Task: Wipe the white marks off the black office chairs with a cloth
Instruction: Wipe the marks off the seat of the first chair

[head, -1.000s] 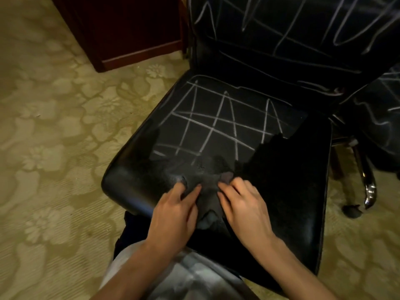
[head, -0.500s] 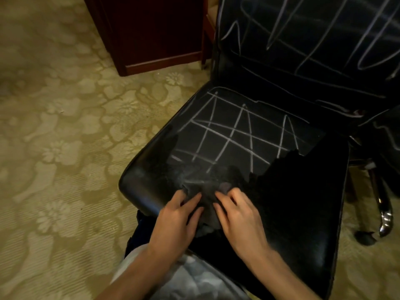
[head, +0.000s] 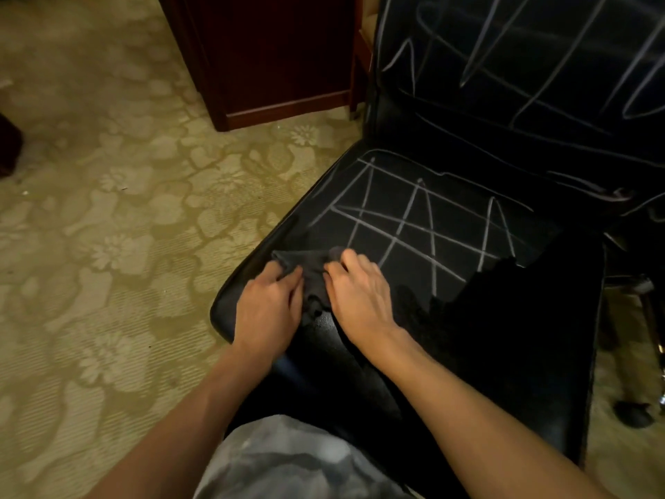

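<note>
A black office chair fills the right half of the head view; its seat (head: 539, 318) carries a grid of white marks (head: 414, 225), and its backrest (head: 503, 84) is scribbled over with more white lines. A dark grey cloth (head: 309, 268) lies bunched on the seat's front left part, just short of the nearest marks. My left hand (head: 268, 304) and my right hand (head: 360, 297) sit side by side on the cloth with bent fingers, gripping it against the seat. The cloth's middle shows between the two hands.
A dark red wooden cabinet (head: 270, 59) stands on the patterned beige carpet (head: 108, 210) behind the chair's left side. Part of a second marked black chair (head: 647, 207) and a caster (head: 633, 414) show at the right edge. My grey-clad knee (head: 288, 459) is below.
Both hands have pushed the cloth away from me and to the left, from the seat's front edge up over the nearest white lines. My view has moved left.
</note>
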The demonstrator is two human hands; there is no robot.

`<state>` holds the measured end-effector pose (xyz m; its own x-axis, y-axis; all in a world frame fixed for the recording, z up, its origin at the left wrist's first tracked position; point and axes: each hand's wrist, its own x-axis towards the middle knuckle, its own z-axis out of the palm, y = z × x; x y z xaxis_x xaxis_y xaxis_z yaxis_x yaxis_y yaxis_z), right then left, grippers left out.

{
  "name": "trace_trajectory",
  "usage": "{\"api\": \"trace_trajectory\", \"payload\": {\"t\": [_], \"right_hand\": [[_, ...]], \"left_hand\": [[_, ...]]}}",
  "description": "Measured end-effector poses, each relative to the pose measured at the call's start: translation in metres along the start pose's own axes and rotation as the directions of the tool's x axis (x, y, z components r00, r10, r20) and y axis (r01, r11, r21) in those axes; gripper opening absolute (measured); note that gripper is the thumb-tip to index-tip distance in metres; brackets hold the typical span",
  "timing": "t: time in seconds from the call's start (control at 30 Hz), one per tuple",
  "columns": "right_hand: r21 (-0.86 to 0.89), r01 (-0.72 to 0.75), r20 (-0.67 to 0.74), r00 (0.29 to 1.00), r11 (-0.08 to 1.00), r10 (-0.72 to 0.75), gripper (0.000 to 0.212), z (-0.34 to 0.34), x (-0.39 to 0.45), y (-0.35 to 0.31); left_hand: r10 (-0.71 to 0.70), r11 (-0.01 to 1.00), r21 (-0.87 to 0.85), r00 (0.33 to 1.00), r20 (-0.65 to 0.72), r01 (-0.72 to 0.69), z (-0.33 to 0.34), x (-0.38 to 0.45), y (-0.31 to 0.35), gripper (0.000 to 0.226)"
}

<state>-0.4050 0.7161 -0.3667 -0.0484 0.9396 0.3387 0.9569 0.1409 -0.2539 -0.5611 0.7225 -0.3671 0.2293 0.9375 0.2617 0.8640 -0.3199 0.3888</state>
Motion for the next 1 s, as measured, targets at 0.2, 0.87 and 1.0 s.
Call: {"api": "trace_trajectory", "payload": {"t": [0.2,0.87,1.0], "right_hand": [[-0.007,0.026,-0.019,0.999,1.0,-0.026,0.01,-0.018,-0.043,0.01],[-0.071,-0.025,0.007,1.0,0.997,0.026,0.016,0.008,0.045,0.002],[0.009,-0.028,0.007,1.0,1.0,0.028,0.007,-0.01,-0.005,0.008]], "left_hand": [[0.047,0.997,0.065,0.995,0.092,-0.053,-0.003,-0.035,0.023,0.035],[-0.114,0.992,0.062,0.99,0.087,0.109,-0.004,0.053,-0.004,0.035],[-0.031,0.999,-0.027,0.994,0.108,0.034,-0.011,0.011,0.009,0.04]]}}
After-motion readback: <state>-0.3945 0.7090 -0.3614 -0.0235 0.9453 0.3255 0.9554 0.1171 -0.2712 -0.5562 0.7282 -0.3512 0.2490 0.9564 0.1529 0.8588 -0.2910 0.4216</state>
